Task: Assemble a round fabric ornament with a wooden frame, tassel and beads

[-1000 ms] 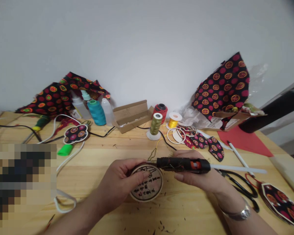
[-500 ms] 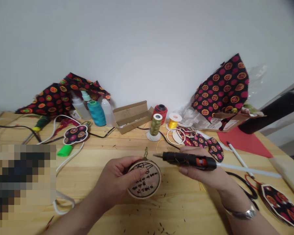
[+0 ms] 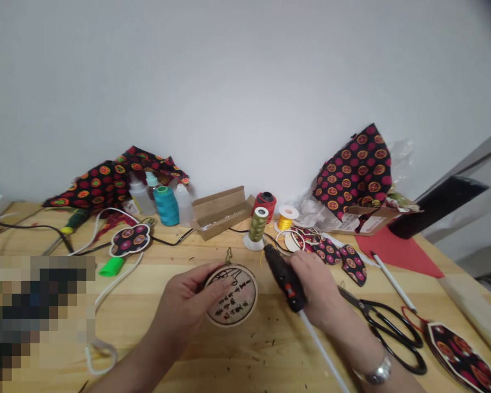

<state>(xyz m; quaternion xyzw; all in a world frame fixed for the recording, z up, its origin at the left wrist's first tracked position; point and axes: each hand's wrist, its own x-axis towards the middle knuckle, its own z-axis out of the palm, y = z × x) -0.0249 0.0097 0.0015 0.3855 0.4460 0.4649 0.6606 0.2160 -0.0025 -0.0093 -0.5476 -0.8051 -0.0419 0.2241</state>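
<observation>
Over table [image 3: 213, 352] — round disc [image 3: 235, 300], black characters, pale rim.

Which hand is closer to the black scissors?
Right. The right hand, holding the glue gun, is just left of the scissors; the left hand, gripping the round hoop, is farther left.

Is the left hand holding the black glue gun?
No: the left hand holds a round, pale-rimmed disc with black characters, while the right hand grips the glue gun.
</observation>
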